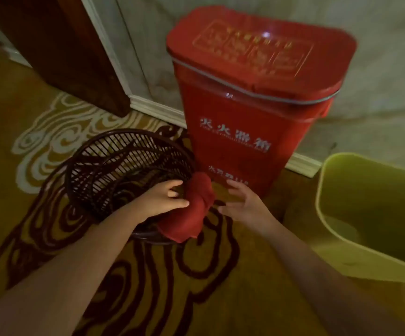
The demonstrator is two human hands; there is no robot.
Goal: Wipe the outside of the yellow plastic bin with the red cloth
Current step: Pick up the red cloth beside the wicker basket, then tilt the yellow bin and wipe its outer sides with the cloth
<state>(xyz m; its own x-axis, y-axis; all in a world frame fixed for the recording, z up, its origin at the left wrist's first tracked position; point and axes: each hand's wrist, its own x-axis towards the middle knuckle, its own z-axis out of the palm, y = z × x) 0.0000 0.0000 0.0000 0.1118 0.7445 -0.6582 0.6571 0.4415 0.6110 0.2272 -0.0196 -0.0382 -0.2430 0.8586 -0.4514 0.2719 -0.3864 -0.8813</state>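
The red cloth hangs bunched over the near rim of a dark slatted basket, and my left hand grips its left side. Just right of the cloth, my right hand hovers with fingers spread, holding nothing. The yellow plastic bin stands on the carpet at the right edge, its open mouth facing up, about a hand's width to the right of my right forearm. Part of the bin is cut off by the frame.
A dark brown slatted basket sits on the patterned carpet under my left hand. A tall red lidded box with white lettering stands against the wall behind the cloth. A dark wooden door edge is at the upper left.
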